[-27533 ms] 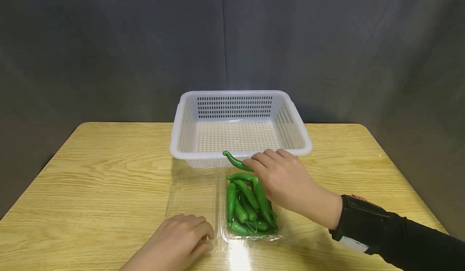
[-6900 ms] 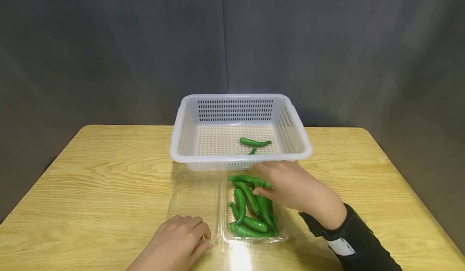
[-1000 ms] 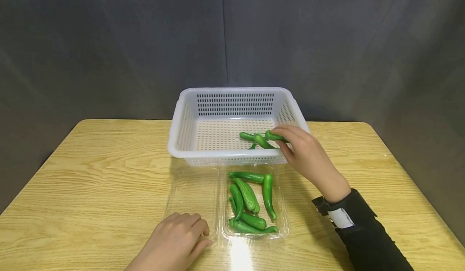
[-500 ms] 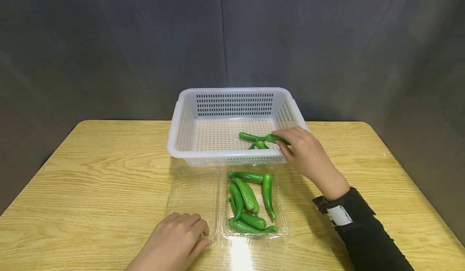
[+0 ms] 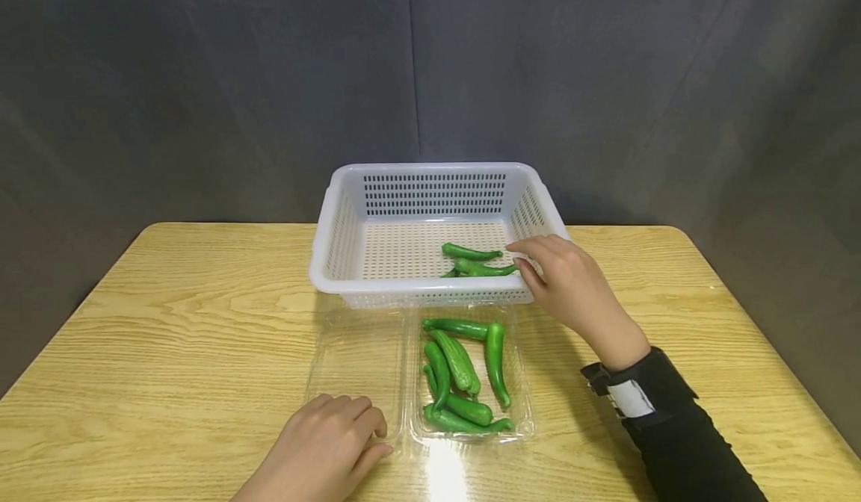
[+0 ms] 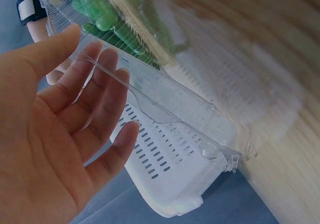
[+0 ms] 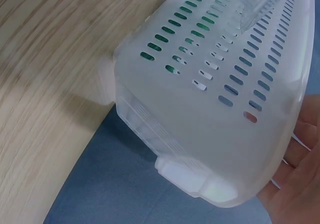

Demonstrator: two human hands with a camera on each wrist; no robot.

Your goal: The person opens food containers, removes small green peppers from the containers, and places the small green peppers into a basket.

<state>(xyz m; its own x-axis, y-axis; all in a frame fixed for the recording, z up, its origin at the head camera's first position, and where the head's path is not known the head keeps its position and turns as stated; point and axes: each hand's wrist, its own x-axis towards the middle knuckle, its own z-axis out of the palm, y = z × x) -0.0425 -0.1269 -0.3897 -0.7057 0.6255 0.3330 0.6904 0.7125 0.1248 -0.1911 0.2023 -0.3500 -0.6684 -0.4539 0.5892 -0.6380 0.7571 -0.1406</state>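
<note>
Your right hand (image 5: 561, 278) has just let go: half a second back its fingers pinched a pepper over the basket (image 5: 329, 222); now they are loose and hold nothing, hovering at the basket's near right corner

That pepper (image 5: 483, 268) lies on the basket floor, just beside the first one (image 5: 471, 252), fingertips close to its tip but apart from it. A third bit of green peeks out behind the near rim; can't tell what it is

Your left hand (image 5: 323, 450) has not moved. Fingers straight and relaxed, resting flat on the empty lid half of the clear clamshell (image 5: 356, 371), steadying it. Wrist view shows the same, fingers (image 6: 100, 89) against the clear edge

Several peppers (image 5: 464, 371) remain in the tray half, in front of the basket

Judgement: one more transfer done, release clean, plenty left in the tray
</note>
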